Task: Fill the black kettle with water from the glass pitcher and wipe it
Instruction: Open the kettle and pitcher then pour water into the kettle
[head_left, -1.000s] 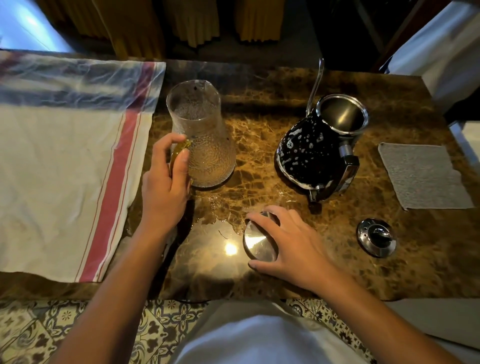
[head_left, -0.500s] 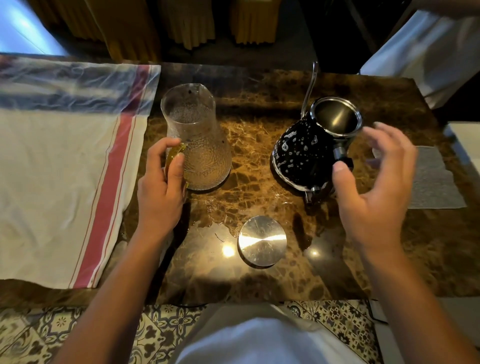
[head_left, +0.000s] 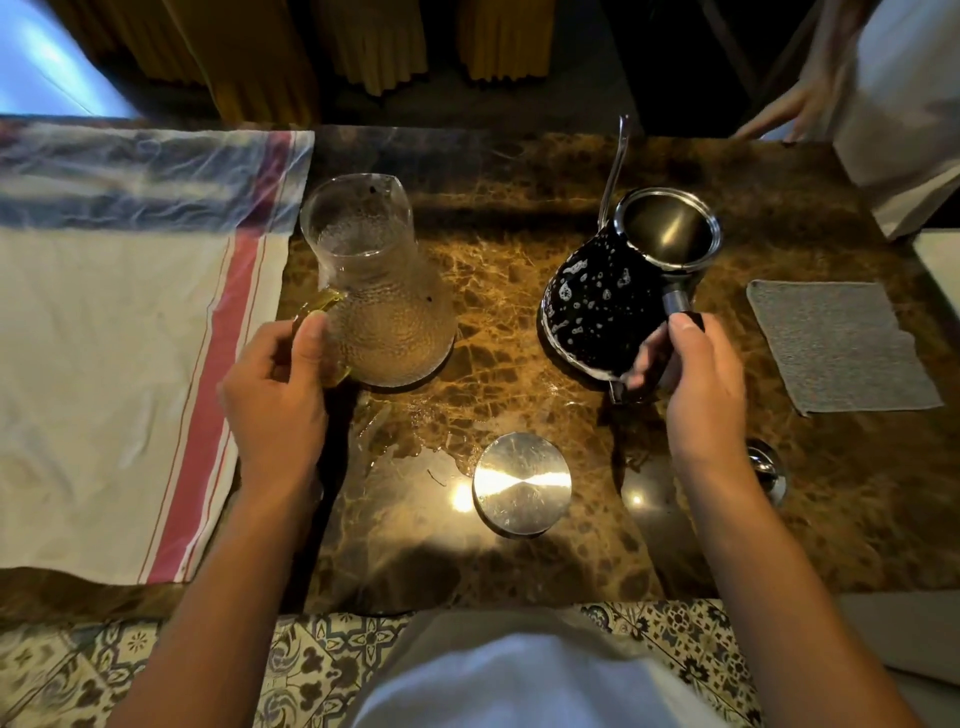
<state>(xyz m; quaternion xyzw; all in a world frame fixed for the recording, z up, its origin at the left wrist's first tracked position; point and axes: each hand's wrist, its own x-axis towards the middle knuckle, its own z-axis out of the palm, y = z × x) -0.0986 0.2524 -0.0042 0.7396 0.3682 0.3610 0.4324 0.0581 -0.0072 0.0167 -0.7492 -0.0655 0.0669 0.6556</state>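
Steel lid lies nearest you at 6 o'clock on the marble table, flat beside a spill of water, clear of both arms; a smaller knobbed lid peeks out at 4 o'clock past your right wrist. Your left hand at 9 o'clock is curled round the yellow handle of the glass pitcher, thumb on top, ready to lift and tip. Your right hand at 3 o'clock is closed on the handle of the black kettle, likely steadying it; its mouth stands open toward the pitcher, spout pointing to 12. A grey cloth waits just right of the kettle, probably for wiping. The striped towel covers the table's left side.
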